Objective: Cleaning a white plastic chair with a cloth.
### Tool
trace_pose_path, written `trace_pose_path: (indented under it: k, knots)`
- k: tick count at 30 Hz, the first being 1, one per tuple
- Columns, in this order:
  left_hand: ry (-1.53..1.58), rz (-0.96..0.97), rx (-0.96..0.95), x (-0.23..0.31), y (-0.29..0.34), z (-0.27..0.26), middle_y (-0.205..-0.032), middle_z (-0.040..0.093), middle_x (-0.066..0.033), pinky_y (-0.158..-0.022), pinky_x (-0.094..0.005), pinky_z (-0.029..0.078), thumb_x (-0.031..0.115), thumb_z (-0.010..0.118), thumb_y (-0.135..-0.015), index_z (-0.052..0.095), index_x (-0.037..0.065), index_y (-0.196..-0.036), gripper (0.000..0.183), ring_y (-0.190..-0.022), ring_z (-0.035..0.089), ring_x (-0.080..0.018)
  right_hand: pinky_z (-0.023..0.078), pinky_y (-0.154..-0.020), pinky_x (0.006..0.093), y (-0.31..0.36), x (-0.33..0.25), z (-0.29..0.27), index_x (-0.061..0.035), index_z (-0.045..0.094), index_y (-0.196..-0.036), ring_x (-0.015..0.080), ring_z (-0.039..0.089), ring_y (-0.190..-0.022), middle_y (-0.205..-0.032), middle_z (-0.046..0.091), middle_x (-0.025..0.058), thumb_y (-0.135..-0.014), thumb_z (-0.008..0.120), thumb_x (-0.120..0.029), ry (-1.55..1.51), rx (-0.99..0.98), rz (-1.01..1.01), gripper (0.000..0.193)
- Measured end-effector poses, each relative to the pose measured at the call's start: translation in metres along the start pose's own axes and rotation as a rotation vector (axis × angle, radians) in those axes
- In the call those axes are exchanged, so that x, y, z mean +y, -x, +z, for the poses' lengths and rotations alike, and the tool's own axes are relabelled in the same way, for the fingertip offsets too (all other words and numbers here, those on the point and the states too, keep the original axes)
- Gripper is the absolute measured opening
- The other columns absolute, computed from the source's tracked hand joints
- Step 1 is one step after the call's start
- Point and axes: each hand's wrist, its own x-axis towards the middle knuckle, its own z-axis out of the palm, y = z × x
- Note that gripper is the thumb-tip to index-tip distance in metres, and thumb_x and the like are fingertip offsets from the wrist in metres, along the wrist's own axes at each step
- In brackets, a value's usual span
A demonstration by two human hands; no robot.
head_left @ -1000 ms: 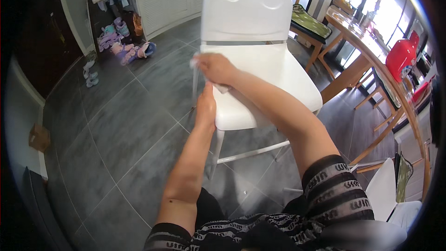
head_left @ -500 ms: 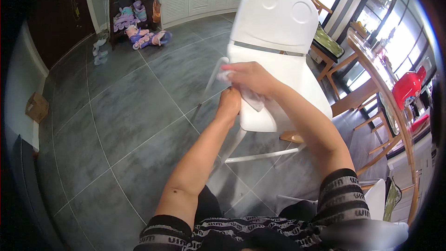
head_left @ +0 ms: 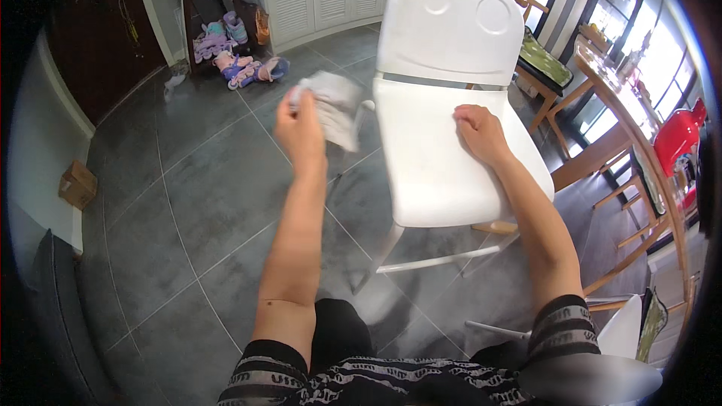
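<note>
A white chair (head_left: 429,173) with a smooth seat and a backrest stands in front of me. Out to the left of the seat, my left hand (head_left: 301,131) is closed on a pale cloth (head_left: 336,105), which hangs in the air above the floor and is blurred by motion. My right hand (head_left: 483,134) is over the right half of the seat, close to or touching it. Its fingers are curled in, and no object shows in them.
A wooden table (head_left: 632,98) with a red container (head_left: 677,135) on it stands at the right. Beyond it is a chair with a green cushion (head_left: 547,60). Roller skates (head_left: 244,71) lie by a rack at the far left. A cardboard box (head_left: 78,185) sits against the left wall.
The cloth has left the seat's left edge, where both hands were together, and is now out to the left in my left hand. My right hand has moved right across the seat.
</note>
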Motion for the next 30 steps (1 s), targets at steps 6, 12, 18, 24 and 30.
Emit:
trace_pose_path:
  k: [6,12,18,24,30]
  knots:
    - [-0.023,-0.039,-0.108,-0.03,-0.035,0.038,-0.091,0.059,-0.0126,-0.066,-0.027,0.045,0.028,0.061,-0.078,0.054,-0.006,-0.105,0.043,-0.078,0.057,-0.0153,0.043,-0.076,0.0375,-0.004,-0.023,0.005,-0.0036,0.059,-0.08,0.0295,0.051,-0.087,-0.088,0.057,0.0113,-0.073,0.049,-0.007,-0.02,0.007,-0.088,0.012]
    - [-1.083,0.318,-0.455,-0.027,0.007,0.074,-0.101,0.057,-0.018,-0.075,-0.0338,0.046,0.045,0.063,-0.071,0.054,-0.006,-0.101,0.06,-0.087,0.058,-0.0279,0.043,-0.076,0.0368,-0.002,-0.017,0.005,-0.0036,0.058,-0.079,0.0284,0.051,-0.086,-0.089,0.057,0.01,-0.073,0.049,-0.006,-0.049,0.0,-0.047,0.012]
    - [-1.263,0.114,-0.386,-0.021,0.001,0.092,-0.108,0.053,-0.0264,-0.084,-0.034,0.042,0.052,0.064,-0.065,0.053,-0.007,-0.105,0.072,-0.098,0.054,-0.0326,0.041,-0.077,0.0355,-0.002,-0.019,0.003,-0.0029,0.056,-0.082,0.0282,0.05,-0.088,-0.091,0.056,0.0104,-0.074,0.048,-0.004,-0.035,-0.023,-0.053,0.012]
    - [-0.716,-0.191,-0.681,-0.026,-0.019,0.084,-0.107,0.056,-0.0234,-0.083,-0.0348,0.044,0.049,0.065,-0.065,0.053,-0.006,-0.104,0.069,-0.1,0.055,-0.0307,0.044,-0.076,0.0372,-0.002,-0.021,0.005,-0.0024,0.058,-0.077,0.028,0.051,-0.086,-0.09,0.057,0.0094,-0.074,0.049,-0.007,-0.005,0.013,-0.051,0.01]
    - [-1.293,0.171,-0.538,-0.044,-0.027,0.095,-0.105,0.057,-0.024,-0.082,-0.0367,0.044,0.044,0.058,-0.072,0.058,-0.005,-0.098,0.056,-0.097,0.056,-0.0338,0.043,-0.079,0.0363,-0.001,-0.021,0.007,-0.0029,0.059,-0.081,0.0275,0.051,-0.09,-0.094,0.057,0.0089,-0.076,0.048,-0.008,-0.011,-0.014,-0.006,0.013]
